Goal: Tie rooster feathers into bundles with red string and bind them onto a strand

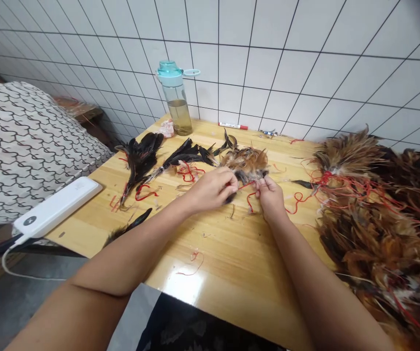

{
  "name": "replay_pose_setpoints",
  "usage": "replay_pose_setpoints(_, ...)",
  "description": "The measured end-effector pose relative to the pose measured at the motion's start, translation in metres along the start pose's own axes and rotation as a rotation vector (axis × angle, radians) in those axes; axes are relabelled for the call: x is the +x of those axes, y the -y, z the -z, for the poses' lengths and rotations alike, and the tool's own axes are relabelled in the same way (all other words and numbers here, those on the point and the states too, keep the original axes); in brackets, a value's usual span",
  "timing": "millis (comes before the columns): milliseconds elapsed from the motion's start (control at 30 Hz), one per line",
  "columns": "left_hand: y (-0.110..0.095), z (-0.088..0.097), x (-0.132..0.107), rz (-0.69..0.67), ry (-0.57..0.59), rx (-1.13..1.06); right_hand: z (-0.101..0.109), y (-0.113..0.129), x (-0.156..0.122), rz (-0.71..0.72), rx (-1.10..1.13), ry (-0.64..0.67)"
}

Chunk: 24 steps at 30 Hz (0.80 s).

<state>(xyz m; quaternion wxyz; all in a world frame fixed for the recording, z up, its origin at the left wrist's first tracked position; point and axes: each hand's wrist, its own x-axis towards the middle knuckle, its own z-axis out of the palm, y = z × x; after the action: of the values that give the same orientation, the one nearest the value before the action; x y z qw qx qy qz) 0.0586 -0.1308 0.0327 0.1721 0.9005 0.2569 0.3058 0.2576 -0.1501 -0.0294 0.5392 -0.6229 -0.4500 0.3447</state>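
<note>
In the middle of the wooden table (224, 263), my left hand (213, 189) is closed with its fingers curled in a pinch. A short red string (246, 185) stretches from its fingertips to my right hand (270, 195), whose thumb and fingers are pressed together on it. A loose red end hangs below the right fingers. Just beyond both hands lies a bundle of brown and grey feathers (248, 160), its base close to the fingertips. Something dark shows under the left fingers, too hidden to name.
Dark feather bunches (142, 156) lie at the left. Large brown feather bundles (378, 239) with tangled red string (359, 187) crowd the right. A water bottle (177, 100) and a red-capped marker (232, 126) stand near the tiled wall. A white power strip (58, 204) sits at the left edge.
</note>
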Motion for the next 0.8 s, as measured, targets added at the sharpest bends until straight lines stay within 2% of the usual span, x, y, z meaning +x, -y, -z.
replay_pose_setpoints(67, -0.006, -0.009, -0.001, -0.044, 0.013, 0.026, 0.001, 0.003, -0.005, 0.147, -0.326, -0.070)
replay_pose_setpoints(167, -0.017, -0.020, -0.003, -0.132, 0.016, 0.084, 0.001, 0.014, -0.017, 0.311, -0.822, -0.055)
replay_pose_setpoints(233, -0.022, -0.024, -0.004, -0.191, -0.002, 0.144, 0.001, 0.023, -0.024, 0.359, -1.073, 0.005)
replay_pose_setpoints(333, -0.024, -0.025, -0.003, -0.248, -0.040, 0.217, 0.000, 0.030, -0.028, 0.449, -1.261, 0.149)
replay_pose_setpoints(500, -0.005, -0.011, 0.001, -0.207, -0.150, 0.152, -0.002, 0.030, -0.026, 0.676, -1.325, 0.376)
replay_pose_setpoints(600, 0.011, -0.004, 0.001, -0.178, -0.158, 0.069, -0.004, 0.028, -0.029, 0.806, -1.258, 0.520)
replay_pose_setpoints(667, 0.021, -0.003, 0.001, -0.150, -0.153, 0.030, -0.005, 0.027, -0.031, 0.829, -1.159, 0.565)
replay_pose_setpoints(800, 0.043, -0.010, 0.000, -0.067, -0.180, -0.021, -0.007, 0.023, -0.031, 0.774, -0.868, 0.573)
